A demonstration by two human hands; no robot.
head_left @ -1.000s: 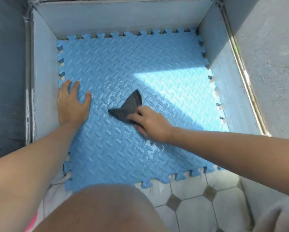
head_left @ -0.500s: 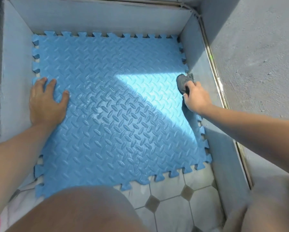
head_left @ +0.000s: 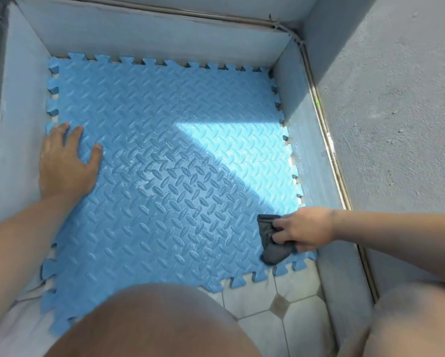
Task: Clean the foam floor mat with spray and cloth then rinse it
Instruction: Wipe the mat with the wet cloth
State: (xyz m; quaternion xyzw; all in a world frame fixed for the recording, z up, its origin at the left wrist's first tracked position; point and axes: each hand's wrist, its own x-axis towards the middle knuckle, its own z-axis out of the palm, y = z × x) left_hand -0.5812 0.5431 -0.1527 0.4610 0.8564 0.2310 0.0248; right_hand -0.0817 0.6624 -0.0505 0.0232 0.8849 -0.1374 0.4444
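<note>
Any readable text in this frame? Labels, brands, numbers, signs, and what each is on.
None: no text can be read anywhere in this view.
Blue foam mat: embossed raised-dash pattern only, no lettering.
Dark cloth gripped by the right hand: no tag or print visible.
Floor tiles and walls: no marks or signs.
</note>
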